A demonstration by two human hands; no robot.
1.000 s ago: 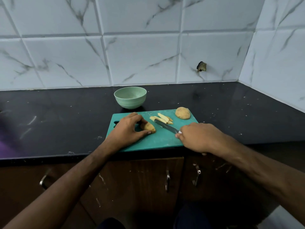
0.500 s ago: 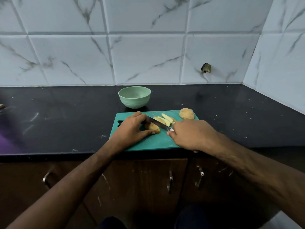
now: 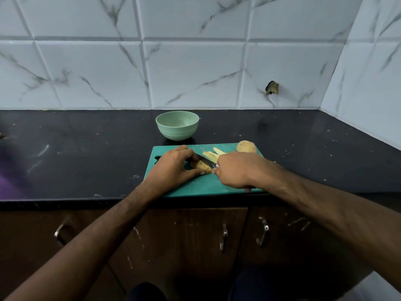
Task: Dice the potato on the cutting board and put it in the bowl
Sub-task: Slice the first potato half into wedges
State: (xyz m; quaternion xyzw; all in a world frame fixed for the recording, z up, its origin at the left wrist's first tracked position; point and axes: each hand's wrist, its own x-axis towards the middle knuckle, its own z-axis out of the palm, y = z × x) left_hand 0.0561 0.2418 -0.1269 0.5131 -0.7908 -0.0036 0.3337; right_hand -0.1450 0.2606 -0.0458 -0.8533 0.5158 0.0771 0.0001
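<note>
Stood at a black, glossy worktop (image 3: 86,153), speckled with pale crumbs, under white marble-veined wall tiles (image 3: 191,72). Saw there a flat teal cutting board (image 3: 195,185), rectangular, with a cut-out grip hole at its left end, set at the front edge of the worktop. Left hand (image 3: 173,168): fingers curled over and thumb below, pinching a small wedge-like potato piece (image 3: 200,167) with brown skin, flat on the board. Right hand (image 3: 235,170): fingers closed round a knife (image 3: 206,160), handle hidden inside the fist, thin grey metal blade laid slanted across the top of the pinched piece. Just behind the blade, some pale yellow potato strips (image 3: 213,154), long and narrow, lying together on the board. At the far right corner of the board, a rounded unpeeled potato half (image 3: 246,147), matt and tan. Behind the board, near but apart, a round pale green bowl (image 3: 177,126) with fine ribs low on its outer wall. Below the worktop, dark brown wooden cupboard doors (image 3: 184,240) with curved metal handles.
</note>
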